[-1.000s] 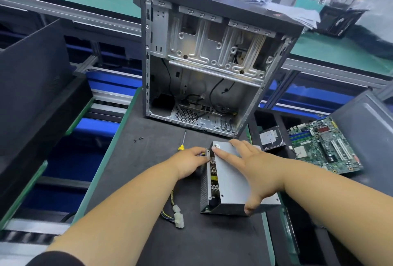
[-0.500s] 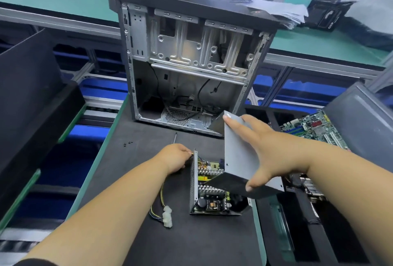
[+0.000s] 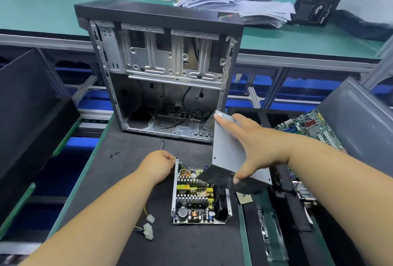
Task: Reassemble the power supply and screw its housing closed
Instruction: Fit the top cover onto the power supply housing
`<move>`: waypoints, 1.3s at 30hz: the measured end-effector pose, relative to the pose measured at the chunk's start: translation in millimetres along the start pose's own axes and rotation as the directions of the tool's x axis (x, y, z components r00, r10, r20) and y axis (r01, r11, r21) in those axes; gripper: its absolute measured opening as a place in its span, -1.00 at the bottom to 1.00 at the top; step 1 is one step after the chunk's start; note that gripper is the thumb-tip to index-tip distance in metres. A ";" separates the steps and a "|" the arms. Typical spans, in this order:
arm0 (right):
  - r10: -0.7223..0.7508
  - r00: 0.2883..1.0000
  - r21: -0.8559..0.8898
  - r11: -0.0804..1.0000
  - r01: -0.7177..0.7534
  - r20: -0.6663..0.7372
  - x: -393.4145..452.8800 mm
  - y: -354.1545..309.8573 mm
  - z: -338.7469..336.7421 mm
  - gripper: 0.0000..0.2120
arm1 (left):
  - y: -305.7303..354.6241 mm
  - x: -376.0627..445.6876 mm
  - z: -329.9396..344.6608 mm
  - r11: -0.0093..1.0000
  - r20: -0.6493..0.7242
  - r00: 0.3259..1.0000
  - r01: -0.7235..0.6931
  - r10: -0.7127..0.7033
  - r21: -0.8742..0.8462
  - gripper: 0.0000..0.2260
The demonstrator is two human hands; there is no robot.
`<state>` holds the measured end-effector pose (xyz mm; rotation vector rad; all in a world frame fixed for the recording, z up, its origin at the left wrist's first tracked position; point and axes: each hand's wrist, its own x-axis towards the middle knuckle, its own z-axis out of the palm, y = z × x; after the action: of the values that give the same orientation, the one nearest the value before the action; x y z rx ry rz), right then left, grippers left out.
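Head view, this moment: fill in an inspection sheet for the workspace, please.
Surface: dark mat, green-edged.
Job's things: power supply base open, circuit board exposed; grey cover raised, tilted.
Clutter: screwdriver, small screws.
Hands: left hand holds base's edge; right hand grips cover.
Cables: wire bundle with white plugs left of base.
Surroundings: open computer case, motherboard, paper stacks.

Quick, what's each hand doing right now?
Left hand: grips the power supply base's left wall.
Right hand: holds the metal cover.
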<state>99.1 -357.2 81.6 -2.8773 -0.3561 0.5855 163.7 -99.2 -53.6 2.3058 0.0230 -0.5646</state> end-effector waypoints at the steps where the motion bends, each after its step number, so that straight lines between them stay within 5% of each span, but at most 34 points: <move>1: -0.007 1.000 -0.003 1.000 0.007 0.003 0.4 1.4 -0.9 0.40 | -1.7 -0.3 0.9 1.000 -0.008 1.000 0.001 -0.002 -0.024 -0.86; 7: -0.032 0.999 -0.045 0.998 0.033 0.032 4.1 5.7 -4.5 0.39 | -11.8 -3.1 4.7 0.998 -0.049 0.997 -0.057 0.057 -0.010 -0.86; 13: -0.035 0.998 -0.055 0.998 0.038 0.059 6.5 3.2 -7.5 0.39 | -23.0 -16.0 6.0 0.896 -0.070 0.968 -0.194 0.241 0.399 -0.68; 18: -0.024 0.994 -0.101 0.994 0.035 0.111 9.5 -7.1 -9.7 0.39 | -27.9 -19.3 3.7 0.929 0.020 0.964 -0.262 0.266 0.262 -0.69; 30: 0.003 0.959 -0.239 0.969 0.068 0.284 40.8 -63.0 -4.0 0.39 | -30.6 -22.7 -0.5 0.901 0.205 0.940 -0.325 0.274 0.288 -0.52; 39: 0.049 0.943 -0.289 0.956 0.051 0.328 46.3 -84.5 16.4 0.41 | -33.7 -17.2 -1.5 0.917 0.232 0.928 -0.339 0.290 0.210 -0.57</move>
<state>117.2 -262.0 69.1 -3.0499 -0.5345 1.1132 142.6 -71.4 -68.3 2.4111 -0.5362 -0.6519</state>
